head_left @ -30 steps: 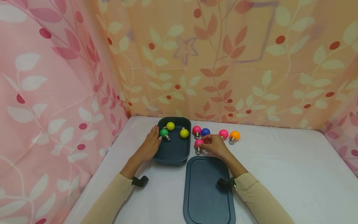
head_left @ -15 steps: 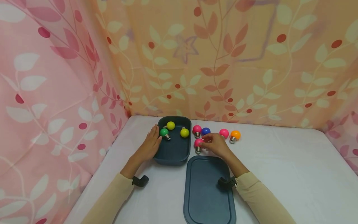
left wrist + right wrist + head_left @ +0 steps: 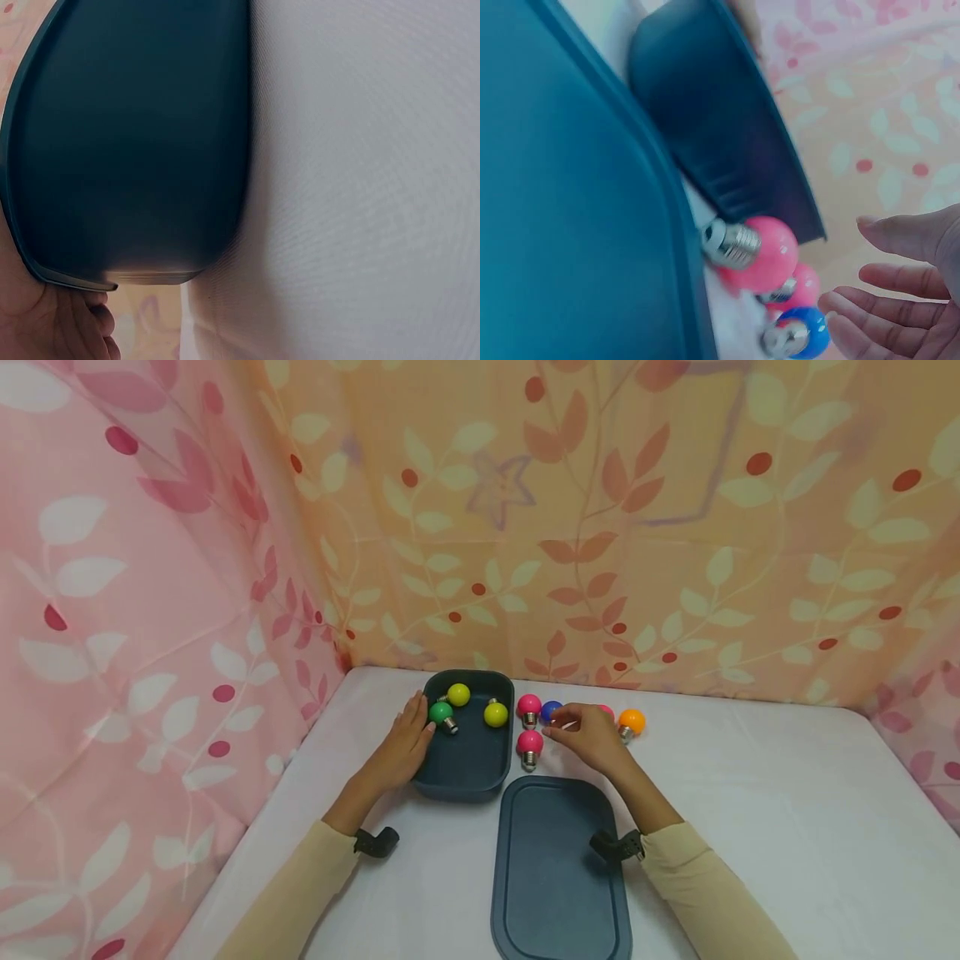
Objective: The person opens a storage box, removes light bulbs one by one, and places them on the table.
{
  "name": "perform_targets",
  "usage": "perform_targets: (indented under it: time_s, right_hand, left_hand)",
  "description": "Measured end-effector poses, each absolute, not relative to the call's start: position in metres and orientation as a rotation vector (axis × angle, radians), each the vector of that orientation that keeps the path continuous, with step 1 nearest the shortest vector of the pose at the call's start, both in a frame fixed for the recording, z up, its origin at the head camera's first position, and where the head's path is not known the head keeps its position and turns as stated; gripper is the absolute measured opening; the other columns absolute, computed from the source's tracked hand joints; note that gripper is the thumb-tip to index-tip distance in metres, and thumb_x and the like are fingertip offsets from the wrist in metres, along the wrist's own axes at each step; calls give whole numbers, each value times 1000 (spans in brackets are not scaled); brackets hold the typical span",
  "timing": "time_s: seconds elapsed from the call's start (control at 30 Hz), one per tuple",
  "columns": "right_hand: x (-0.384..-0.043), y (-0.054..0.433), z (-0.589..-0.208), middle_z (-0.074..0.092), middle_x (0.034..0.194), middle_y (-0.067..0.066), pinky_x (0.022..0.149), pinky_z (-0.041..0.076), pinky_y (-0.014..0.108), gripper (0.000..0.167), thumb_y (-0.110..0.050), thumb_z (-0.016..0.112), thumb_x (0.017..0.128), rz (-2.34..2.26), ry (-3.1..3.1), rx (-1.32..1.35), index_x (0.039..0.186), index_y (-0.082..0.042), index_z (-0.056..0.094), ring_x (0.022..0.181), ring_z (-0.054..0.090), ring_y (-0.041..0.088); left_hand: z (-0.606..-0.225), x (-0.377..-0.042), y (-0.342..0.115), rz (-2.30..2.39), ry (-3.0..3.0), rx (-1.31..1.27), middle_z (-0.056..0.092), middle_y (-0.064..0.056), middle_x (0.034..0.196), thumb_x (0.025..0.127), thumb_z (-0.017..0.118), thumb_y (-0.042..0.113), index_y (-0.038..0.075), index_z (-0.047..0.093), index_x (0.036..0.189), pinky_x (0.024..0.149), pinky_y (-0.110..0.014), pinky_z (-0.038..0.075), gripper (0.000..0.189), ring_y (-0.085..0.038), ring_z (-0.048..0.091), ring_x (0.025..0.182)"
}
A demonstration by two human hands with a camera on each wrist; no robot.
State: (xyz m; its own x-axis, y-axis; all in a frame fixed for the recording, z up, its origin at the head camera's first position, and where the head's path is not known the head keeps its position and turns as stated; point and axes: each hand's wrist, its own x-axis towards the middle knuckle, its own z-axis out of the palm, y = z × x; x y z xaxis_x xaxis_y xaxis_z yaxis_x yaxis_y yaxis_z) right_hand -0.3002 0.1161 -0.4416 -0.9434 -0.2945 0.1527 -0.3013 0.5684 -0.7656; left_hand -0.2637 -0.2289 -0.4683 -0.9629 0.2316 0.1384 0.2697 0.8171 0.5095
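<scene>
My left hand (image 3: 401, 747) lies with extended fingers along the left side of a dark blue-grey container (image 3: 465, 770). Inside are a green bulb (image 3: 440, 713) and two yellow bulbs, one at the back (image 3: 459, 695) and one at the right (image 3: 495, 715). My right hand (image 3: 592, 737) hovers right of the container, holding nothing; in the right wrist view its fingers are spread apart. Just left of its fingertips stands a pink bulb (image 3: 529, 743), with another pink bulb (image 3: 528, 704) behind it. A blue bulb (image 3: 551, 711) is beside the fingertips, partly covered by them.
A flat blue-grey lid (image 3: 562, 868) lies on the white-covered table in front of the container, under my right wrist. Beyond the right hand are an orange bulb (image 3: 632, 721) and a mostly hidden pink bulb (image 3: 606, 710). Patterned cloth (image 3: 480, 568) hangs behind the table.
My right hand has let go of the near pink bulb and moved slightly up and right, toward the blue bulb. That pink bulb shifted slightly left. The left hand stays put.
</scene>
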Motion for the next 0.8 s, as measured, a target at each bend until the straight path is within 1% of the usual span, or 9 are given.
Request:
perform_targets:
  time_s: [0.07, 0.17, 0.3, 0.5, 0.67, 0.8]
  right_hand:
    - [-297, 114, -436, 74, 103, 12, 75, 61, 36, 43, -27, 81, 88, 1341, -2766, 535, 119, 0, 72, 91, 69, 28]
    - [-290, 110, -429, 74, 104, 11, 76, 61, 37, 41, -27, 81, 88, 1338, -2759, 564, 120, -2, 73, 93, 69, 27]
    - [-281, 104, -419, 75, 106, 8, 79, 61, 37, 38, -25, 80, 88, 1350, -2748, 617, 120, -6, 73, 96, 69, 25]
    - [-277, 90, -407, 75, 104, 8, 77, 60, 35, 38, -28, 81, 87, 1347, -2718, 734, 118, -7, 74, 92, 69, 23]
    - [-283, 75, -405, 74, 103, 9, 77, 60, 32, 39, -26, 80, 89, 1369, -2690, 855, 119, -3, 73, 90, 68, 21]
    - [-287, 64, -408, 74, 107, 11, 77, 59, 29, 41, -24, 80, 89, 1404, -2708, 914, 121, 0, 71, 92, 69, 22]
  left_hand:
    - [-468, -265, -229, -828, -2924, -403, 1, -17, 170, 112, 32, 30, -4, 10, 160, 123, -57, 7, 63, -35, 3, 156]
    - [-468, -265, -229, -821, -2928, -401, 2, -18, 170, 112, 32, 30, -5, 10, 160, 123, -58, 8, 63, -37, 4, 156]
    - [-466, -264, -229, -830, -2931, -411, 2, -18, 169, 112, 32, 30, -5, 10, 160, 122, -58, 8, 63, -36, 4, 156]
    - [-461, -265, -227, -811, -2919, -431, 5, -20, 169, 112, 32, 31, -6, 12, 159, 123, -57, 9, 63, -35, 5, 156]
    - [-463, -264, -227, -829, -2908, -433, 5, -21, 168, 112, 33, 28, -7, 12, 159, 122, -59, 9, 62, -38, 7, 155]
    - [-466, -263, -227, -805, -2923, -418, 5, -22, 168, 112, 33, 27, -7, 11, 159, 121, -61, 11, 62, -40, 7, 155]
